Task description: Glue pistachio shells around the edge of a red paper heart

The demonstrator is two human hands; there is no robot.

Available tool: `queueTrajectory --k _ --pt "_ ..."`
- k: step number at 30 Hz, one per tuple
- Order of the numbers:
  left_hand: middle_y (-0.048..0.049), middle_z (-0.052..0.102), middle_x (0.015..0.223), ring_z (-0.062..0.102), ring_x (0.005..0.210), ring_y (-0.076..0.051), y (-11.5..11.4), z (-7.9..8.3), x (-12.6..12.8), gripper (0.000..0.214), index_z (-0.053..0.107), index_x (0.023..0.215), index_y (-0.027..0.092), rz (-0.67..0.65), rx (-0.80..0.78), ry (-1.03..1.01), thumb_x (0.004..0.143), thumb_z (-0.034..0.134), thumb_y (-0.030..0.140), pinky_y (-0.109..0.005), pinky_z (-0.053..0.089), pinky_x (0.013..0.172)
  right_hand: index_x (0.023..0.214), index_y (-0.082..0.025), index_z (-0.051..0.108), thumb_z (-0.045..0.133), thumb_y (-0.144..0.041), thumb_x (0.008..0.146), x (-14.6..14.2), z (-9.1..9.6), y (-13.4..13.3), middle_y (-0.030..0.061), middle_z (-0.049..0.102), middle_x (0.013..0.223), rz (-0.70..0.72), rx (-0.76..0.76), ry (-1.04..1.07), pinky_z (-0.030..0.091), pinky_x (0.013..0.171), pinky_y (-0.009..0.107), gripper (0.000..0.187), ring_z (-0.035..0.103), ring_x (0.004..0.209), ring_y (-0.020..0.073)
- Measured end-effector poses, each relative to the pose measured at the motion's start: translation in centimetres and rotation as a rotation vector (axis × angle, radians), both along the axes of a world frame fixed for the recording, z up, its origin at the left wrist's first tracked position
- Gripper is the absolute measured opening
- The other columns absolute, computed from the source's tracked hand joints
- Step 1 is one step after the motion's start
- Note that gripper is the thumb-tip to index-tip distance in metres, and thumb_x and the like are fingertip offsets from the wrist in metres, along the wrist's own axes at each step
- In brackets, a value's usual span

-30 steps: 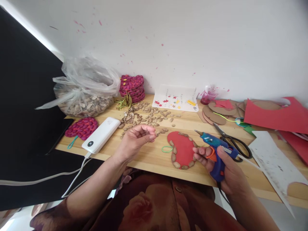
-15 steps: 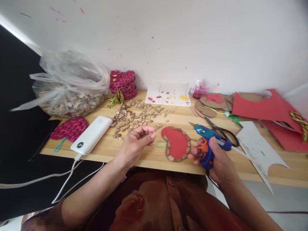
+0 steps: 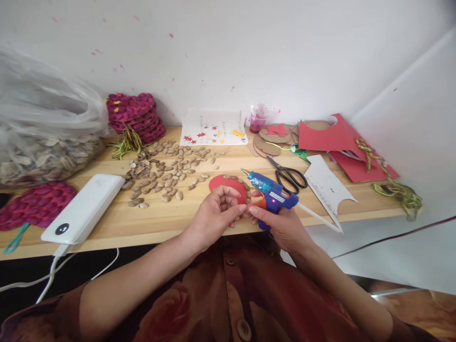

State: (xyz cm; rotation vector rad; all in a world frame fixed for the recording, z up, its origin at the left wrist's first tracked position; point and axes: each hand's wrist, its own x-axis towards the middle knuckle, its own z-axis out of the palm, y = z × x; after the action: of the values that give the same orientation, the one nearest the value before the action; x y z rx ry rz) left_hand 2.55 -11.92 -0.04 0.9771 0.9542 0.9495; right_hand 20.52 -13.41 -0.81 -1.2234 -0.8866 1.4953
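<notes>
My right hand (image 3: 287, 227) grips a blue glue gun (image 3: 263, 184) with an orange trigger, its nozzle pointing left and a white glue stick out of the back. My left hand (image 3: 216, 212) is closed in a pinch, fingertips meeting my right thumb and fingers in front of the gun; whatever is between them is hidden. Under both hands lies a red heart-shaped card (image 3: 220, 182), partly covered, with peanuts (image 3: 245, 183) along its right edge. Several loose peanuts (image 3: 171, 178) are scattered to the left.
On the left are a white power bank (image 3: 89, 206) with a cable, a purple coaster-like piece (image 3: 39, 204), a stack of such pieces (image 3: 137, 114) and a plastic bag (image 3: 42, 118) of shells. Scissors (image 3: 290, 175), white card (image 3: 326, 183) and red card (image 3: 318, 136) lie right.
My hands have come together; before, they were apart on either side of the heart. The view has shifted right. The glue gun stays in my right hand.
</notes>
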Motion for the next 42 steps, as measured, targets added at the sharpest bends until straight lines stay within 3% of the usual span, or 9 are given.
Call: queueTrajectory --k 10,15,21,32,42 --pt "0.0053 0.054 0.076 0.053 0.060 -0.009 -0.3 -0.2 0.9 0.036 0.054 0.094 0.019 -0.026 0.055 0.037 0.077 0.081 0.036 -0.019 0.048 0.045 0.101 -0.025 0.071 0.089 -0.033 0.070 0.4 -0.4 -0.6 0.0001 0.076 0.086 0.022 0.041 -0.098 0.054 0.094 0.044 0.037 0.072 0.087 0.0227" --pt "0.0031 0.060 0.080 0.055 0.057 -0.007 -0.5 -0.3 0.6 0.033 0.056 0.090 0.018 -0.074 0.038 0.013 0.076 0.082 0.032 -0.018 0.049 0.045 0.073 -0.023 0.071 0.083 -0.034 0.071 0.5 0.0 -0.8 0.0055 0.076 0.096 0.039 0.100 -0.294 0.052 0.098 0.049 0.017 0.070 0.093 0.0258" --pt "0.0029 0.065 0.075 0.054 0.049 -0.005 -0.8 0.2 0.6 0.036 0.057 0.091 0.016 -0.096 -0.101 -0.024 0.074 0.086 0.029 -0.017 0.050 0.046 0.068 -0.023 0.068 0.077 -0.030 0.073 0.3 0.7 -1.1 0.0050 0.073 0.094 0.082 0.169 -0.359 0.052 0.096 0.046 0.013 0.068 0.094 0.0251" --pt "0.0016 0.067 0.075 0.060 0.054 -0.005 -1.1 0.0 0.1 0.039 0.063 0.090 0.014 -0.110 -0.217 -0.090 0.068 0.092 0.028 -0.016 0.055 0.050 0.065 -0.022 0.064 0.076 -0.025 0.069 -0.3 1.6 -1.2 0.0004 0.068 0.082 0.106 0.147 -0.202 0.053 0.082 0.037 0.013 0.063 0.079 0.0183" --pt "-0.0014 0.073 0.078 0.068 0.064 -0.009 -1.3 0.7 -0.5 0.040 0.063 0.092 0.014 -0.087 -0.276 -0.123 0.068 0.093 0.025 -0.019 0.059 0.062 0.079 -0.024 0.074 0.081 -0.032 0.076 0.0 0.9 -1.6 0.0009 0.074 0.088 0.114 0.093 -0.229 0.054 0.087 0.040 0.011 0.068 0.085 0.0206"
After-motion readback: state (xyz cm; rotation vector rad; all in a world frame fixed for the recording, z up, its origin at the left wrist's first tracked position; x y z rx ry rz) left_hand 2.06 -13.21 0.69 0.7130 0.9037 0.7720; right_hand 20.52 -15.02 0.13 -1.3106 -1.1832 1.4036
